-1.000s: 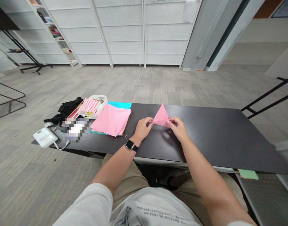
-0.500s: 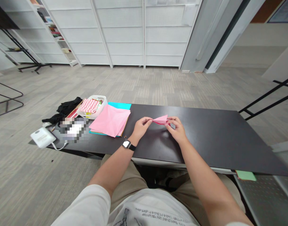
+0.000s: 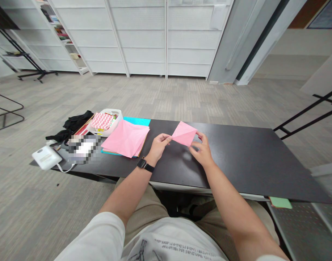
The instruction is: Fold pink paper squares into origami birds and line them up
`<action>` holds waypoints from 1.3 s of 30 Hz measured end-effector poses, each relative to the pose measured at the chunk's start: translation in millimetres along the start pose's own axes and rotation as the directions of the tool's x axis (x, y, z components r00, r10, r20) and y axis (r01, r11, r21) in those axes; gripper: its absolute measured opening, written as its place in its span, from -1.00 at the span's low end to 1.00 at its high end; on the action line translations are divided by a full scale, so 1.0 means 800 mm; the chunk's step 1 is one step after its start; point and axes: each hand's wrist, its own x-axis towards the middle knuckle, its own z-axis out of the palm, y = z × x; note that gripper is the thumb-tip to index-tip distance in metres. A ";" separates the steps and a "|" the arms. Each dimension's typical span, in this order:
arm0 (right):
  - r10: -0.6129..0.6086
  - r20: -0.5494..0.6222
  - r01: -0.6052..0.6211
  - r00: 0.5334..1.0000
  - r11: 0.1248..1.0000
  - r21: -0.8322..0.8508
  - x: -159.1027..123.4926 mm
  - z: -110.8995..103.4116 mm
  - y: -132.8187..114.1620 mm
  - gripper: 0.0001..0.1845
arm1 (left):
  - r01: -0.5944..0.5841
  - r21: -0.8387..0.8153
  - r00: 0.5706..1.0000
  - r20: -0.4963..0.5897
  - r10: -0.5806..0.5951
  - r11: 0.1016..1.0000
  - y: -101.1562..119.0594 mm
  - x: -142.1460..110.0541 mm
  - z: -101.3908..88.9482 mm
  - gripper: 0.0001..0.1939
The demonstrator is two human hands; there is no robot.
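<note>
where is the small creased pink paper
In the head view, the small creased pink paper is between the left hand and right hand, over the long black table, right of the stacked pink sheets.

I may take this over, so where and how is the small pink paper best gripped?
Probably pinch the small pink paper by its far corner, coming from the far side: that corner points away and is free, while the left hand pinches the left corner and the right hand holds the right side.
</note>
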 end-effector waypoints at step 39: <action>0.167 0.339 -0.065 0.926 0.953 -0.295 -0.007 0.008 0.003 -0.75 | -0.451 0.811 0.889 0.370 0.270 0.374 0.000 -0.022 0.014 -0.82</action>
